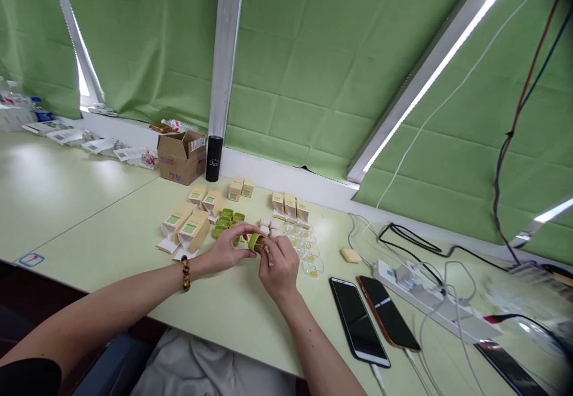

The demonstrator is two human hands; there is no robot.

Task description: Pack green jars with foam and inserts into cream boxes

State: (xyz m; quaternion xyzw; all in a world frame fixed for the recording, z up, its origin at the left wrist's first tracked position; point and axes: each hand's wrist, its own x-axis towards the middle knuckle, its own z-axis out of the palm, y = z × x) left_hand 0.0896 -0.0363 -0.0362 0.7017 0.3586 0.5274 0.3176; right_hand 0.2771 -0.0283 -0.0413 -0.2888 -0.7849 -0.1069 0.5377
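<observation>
Green cup in hand: 1 small green cup (255, 242), held just above the table (215, 324), between both hands, its opening towards the right.
Left hand: the left hand (229, 250) has its thumb and fingertips clamped on the cup from the left; a beaded bracelet (185, 273) circles the wrist.
Right hand: the right hand (278, 265) has its fingers bunched at the cup's opening; cannot tell whether they pinch the rim or something inside.
Other green cups: a cluster of green cups (222, 222) stands just behind the left hand.
Pale pieces: several pinkish-white pieces (264, 229) lie behind the right hand.
Clear plastic: rows of clear plastic pieces (310, 250) lie just right of those.
Paper boxes: 4 tan boxes (193, 235) at left, 2 small boxes (235, 189) farther back, 3 boxes (290, 207) in a row behind the clear plastic.
Back edge: an open cardboard box (179, 163) beside a black tumbler (213, 158).
Right side: 2 phones (359, 318) near a white power strip (427, 300).
</observation>
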